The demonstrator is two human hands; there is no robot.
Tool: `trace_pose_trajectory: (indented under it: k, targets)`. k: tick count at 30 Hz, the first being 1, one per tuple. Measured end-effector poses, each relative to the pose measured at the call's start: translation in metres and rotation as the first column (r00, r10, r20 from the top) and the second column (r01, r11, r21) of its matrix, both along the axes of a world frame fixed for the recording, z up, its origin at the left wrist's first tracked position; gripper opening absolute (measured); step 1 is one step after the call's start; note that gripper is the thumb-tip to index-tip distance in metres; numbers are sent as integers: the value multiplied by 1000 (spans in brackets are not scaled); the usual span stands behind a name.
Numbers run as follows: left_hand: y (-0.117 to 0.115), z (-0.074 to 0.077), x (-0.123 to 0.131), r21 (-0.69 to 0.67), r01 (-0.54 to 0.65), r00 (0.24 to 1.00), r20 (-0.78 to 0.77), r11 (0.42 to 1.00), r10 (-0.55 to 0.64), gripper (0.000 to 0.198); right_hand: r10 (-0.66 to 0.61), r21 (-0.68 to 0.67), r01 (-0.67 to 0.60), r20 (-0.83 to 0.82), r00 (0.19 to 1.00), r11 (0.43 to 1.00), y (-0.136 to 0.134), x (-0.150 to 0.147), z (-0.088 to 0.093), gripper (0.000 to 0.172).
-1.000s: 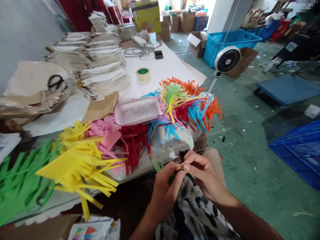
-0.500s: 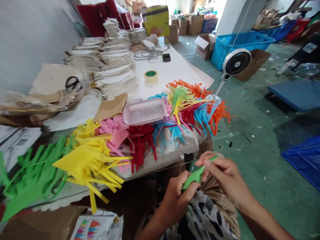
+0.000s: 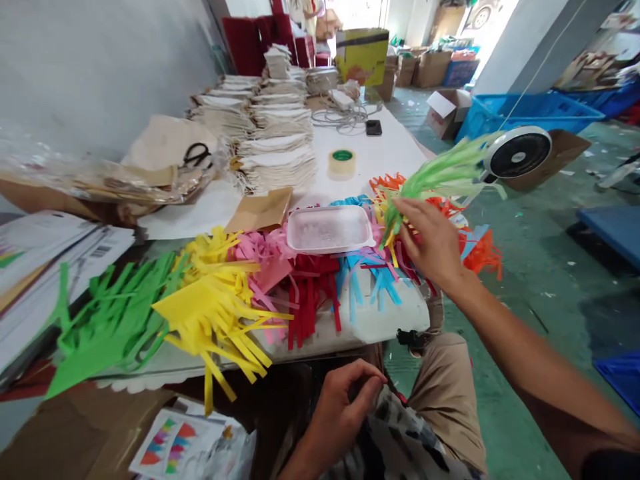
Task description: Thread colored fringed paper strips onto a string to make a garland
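My right hand [image 3: 430, 240] reaches over the far end of the table, fingers closed on a green tassel [image 3: 445, 170]. Its pale green strips stream up and to the right, blurred by motion. Beneath that hand lie finished-looking tassels in orange [image 3: 484, 257], with yellow, blue and red strips. My left hand [image 3: 347, 400] rests low over my lap, fingers curled, with nothing visible in it. Along the table edge are fringed sheets in green [image 3: 113, 320], yellow [image 3: 205, 307], pink [image 3: 265, 267], dark red [image 3: 313, 293] and blue [image 3: 375, 283]. A shallow plastic tray [image 3: 330, 249] sits on top of them.
A roll of tape [image 3: 343, 165], black scissors [image 3: 197, 155], a coiled cable [image 3: 343, 120] and stacked whitish bundles [image 3: 277, 160] lie further back. A small fan [image 3: 519, 157] stands at the table's right side. Printed packets [image 3: 175, 443] lie below the table edge.
My hands have parted. The right hand has moved up and forward from my lap to the tassel pile with the green tassel. The left hand stays low, no longer holding green paper. The view has shifted left.
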State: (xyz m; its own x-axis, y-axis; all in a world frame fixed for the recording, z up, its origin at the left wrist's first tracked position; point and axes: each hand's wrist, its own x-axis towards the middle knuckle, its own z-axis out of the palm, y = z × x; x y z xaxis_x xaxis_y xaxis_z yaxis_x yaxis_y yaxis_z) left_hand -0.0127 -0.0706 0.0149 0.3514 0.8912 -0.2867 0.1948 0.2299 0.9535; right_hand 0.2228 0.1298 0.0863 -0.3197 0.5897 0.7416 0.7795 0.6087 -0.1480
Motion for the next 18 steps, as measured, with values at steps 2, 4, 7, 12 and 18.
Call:
trace_pose_trajectory:
  k: [2,4,7,12,18]
  targets:
    - [0,-3,-9,7,-32,999,-8,999,32,28,-24,-132,41,132,991,990,7,-8,-19,42]
    - [-1,-5,-17,18,-45,999,-20,999,45,26,-60,-224,113,230,971,968,2,-13,-29,40]
    - [-3,-7,-29,36,-45,998,-34,998,47,24,-65,-287,135,240,969,948,-15,-16,-28,40]
    - [-1,-4,-40,83,-41,999,-7,996,41,27,-112,-262,154,170,979,953,-26,-19,-21,39]
    - [-6,-2,-43,164,-71,997,-2,984,72,25,-126,-289,183,205,971,940,18,-25,-32,45]
